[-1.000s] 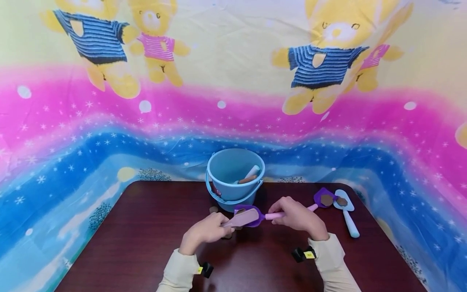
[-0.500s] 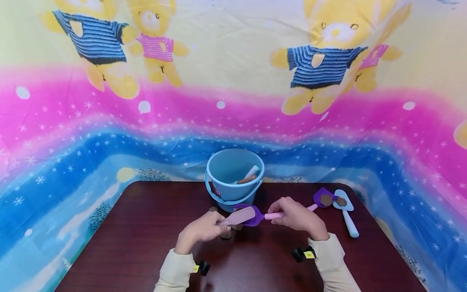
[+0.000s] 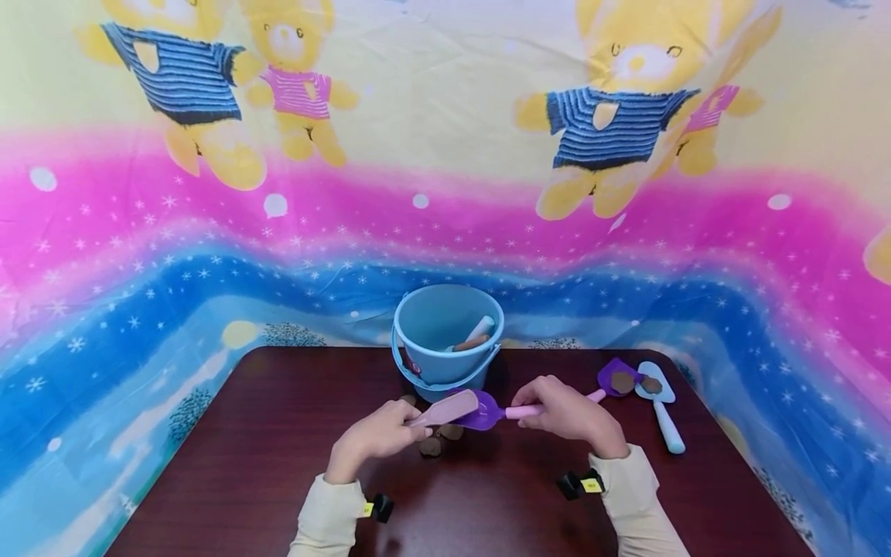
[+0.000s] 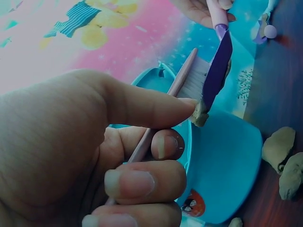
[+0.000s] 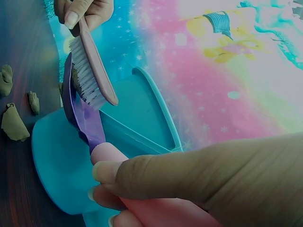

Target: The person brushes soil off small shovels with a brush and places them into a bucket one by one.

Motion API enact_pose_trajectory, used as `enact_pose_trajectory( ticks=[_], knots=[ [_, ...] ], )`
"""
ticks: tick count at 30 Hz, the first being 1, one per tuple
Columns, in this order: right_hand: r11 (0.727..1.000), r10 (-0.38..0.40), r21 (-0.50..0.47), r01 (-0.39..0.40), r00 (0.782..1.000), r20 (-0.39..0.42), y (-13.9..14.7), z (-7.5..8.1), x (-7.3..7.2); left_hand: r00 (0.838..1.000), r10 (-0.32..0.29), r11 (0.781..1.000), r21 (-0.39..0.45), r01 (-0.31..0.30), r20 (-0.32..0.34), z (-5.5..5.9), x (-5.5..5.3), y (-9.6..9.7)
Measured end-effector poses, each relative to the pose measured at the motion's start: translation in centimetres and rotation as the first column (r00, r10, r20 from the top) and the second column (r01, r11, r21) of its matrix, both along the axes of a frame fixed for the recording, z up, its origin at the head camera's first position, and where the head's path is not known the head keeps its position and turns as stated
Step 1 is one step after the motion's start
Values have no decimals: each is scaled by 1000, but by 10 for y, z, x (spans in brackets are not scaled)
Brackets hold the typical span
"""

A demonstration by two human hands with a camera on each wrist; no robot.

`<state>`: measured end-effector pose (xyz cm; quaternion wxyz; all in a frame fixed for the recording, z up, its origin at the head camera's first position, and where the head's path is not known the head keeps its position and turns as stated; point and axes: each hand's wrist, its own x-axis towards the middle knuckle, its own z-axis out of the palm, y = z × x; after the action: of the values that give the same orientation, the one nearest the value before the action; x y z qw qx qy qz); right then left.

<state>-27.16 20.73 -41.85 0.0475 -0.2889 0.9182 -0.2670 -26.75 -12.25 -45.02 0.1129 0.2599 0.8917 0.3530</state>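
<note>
My left hand holds a pink brush by its handle. Its white bristles reach down to the blade of a purple toy shovel. My right hand grips that shovel's pink handle and keeps the blade in front of the blue bucket. Brown clay-like matter clings to the blade's end, close to my left thumb. Below on the table lie several brown lumps. The brush hides part of the blade in the head view.
At the right rear of the dark wooden table lie a second purple shovel and a light blue one, both bearing brown lumps. Handles show inside the bucket. A patterned cloth hangs behind the table.
My left hand has drawn the brush leftward along the blade, uncovering more purple and the lumps below. My right hand and the shovel have stayed nearly still.
</note>
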Motion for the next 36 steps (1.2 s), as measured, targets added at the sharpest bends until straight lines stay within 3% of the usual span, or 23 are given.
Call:
enact_pose_trajectory(
  ticks=[10,17,25,36],
  knots=[
    [1000,-12,15,12,1000,-11,2,0,0,999,20,1000,22,-21,38,3,1,-11],
    [1000,-8,7,8,1000,4,4,1,0,998,59,998,12,-59,20,2,0,-24],
    [1000,15,-6,-15,1000,23,3,1,1,998,53,998,38,-54,18,5,0,-27],
    [1000,-4,-16,6,992,127,1,-1,2,998,57,997,50,-58,26,6,-1,-30]
  ],
)
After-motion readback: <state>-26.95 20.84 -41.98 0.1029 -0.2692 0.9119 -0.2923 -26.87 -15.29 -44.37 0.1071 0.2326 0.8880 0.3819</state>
